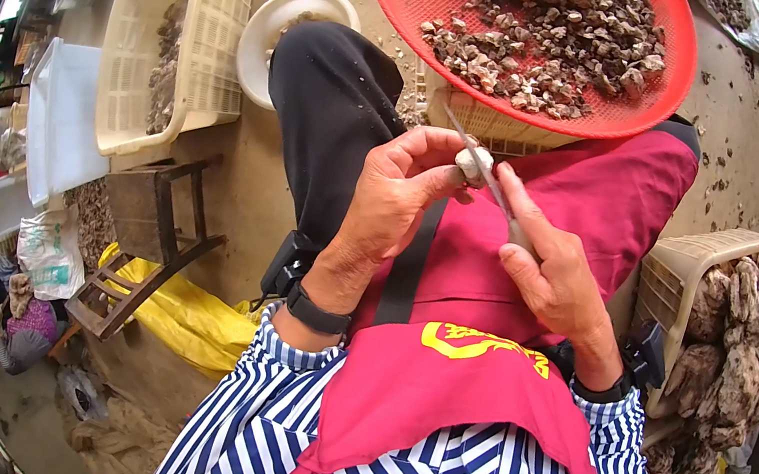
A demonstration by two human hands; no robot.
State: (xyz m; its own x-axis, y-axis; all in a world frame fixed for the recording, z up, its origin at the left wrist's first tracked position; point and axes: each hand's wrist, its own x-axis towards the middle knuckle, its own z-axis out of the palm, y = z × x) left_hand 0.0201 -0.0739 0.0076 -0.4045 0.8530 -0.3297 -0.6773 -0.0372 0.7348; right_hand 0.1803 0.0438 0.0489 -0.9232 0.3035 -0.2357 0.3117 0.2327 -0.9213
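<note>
In the head view your left hand (397,194) pinches a small pale shell piece (474,162) between thumb and fingertips, above your lap and just below the red round tray (668,95) of shell bits. Your right hand (551,272) is clenched around a thin knife (491,181), and its blade touches the piece. A cream basket (673,274) of rough shells stands at your right, and another cream basket (211,14) at your left.

Small pale shell-like lump (473,162), pinched, knife blade (475,157) against it.

Left hand (396,201) pinches a small pale shell (473,162); right hand (551,272) works a thin knife (487,177) against it, near the red basket (670,85).
</note>
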